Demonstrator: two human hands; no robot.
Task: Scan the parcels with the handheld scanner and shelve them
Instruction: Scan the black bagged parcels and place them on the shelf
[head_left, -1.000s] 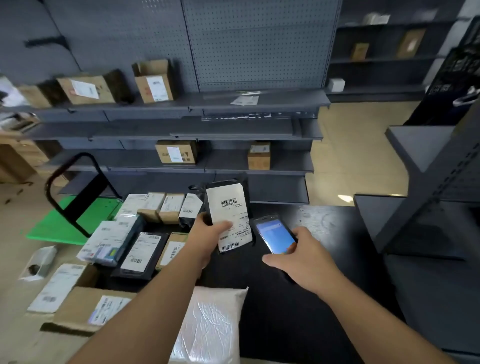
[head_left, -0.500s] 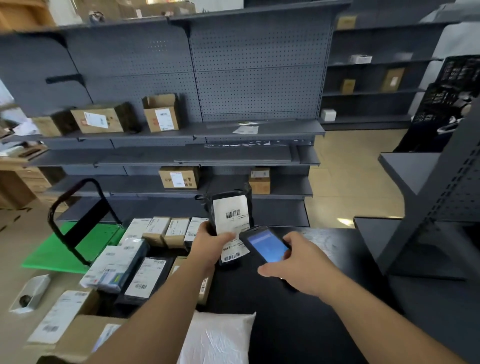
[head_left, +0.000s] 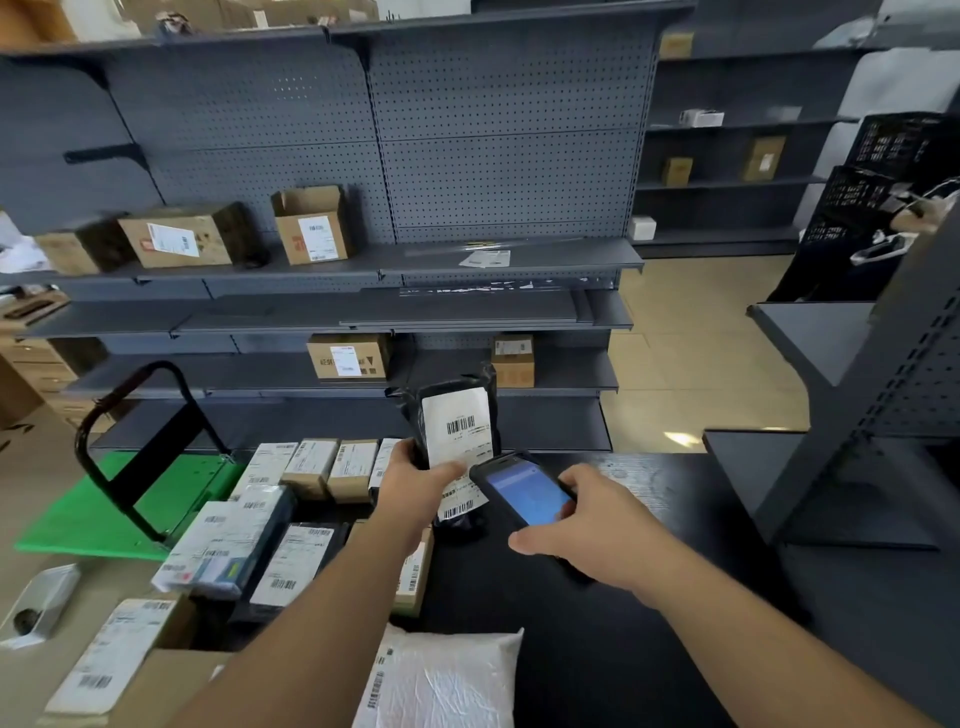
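While left hand (head_left: 415, 480) grips upright parcel (head_left: 457, 431), right hand (head_left: 587, 525) holds scanner (head_left: 524, 491)

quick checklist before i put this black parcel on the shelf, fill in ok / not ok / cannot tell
1. Left hand has a firm hold on the black parcel: ok, fingers wrap its lower edge.
2. Parcel label faces up, barcode unobstructed: ok.
3. Right hand holds the handheld scanner beside the label, screen lit: ok.
4. Scan registered: cannot tell, screen text is unreadable.
5. Free space on the shelf ahead: ok, only a loose paper lies there.
6. Right slot for this parcel: cannot tell.
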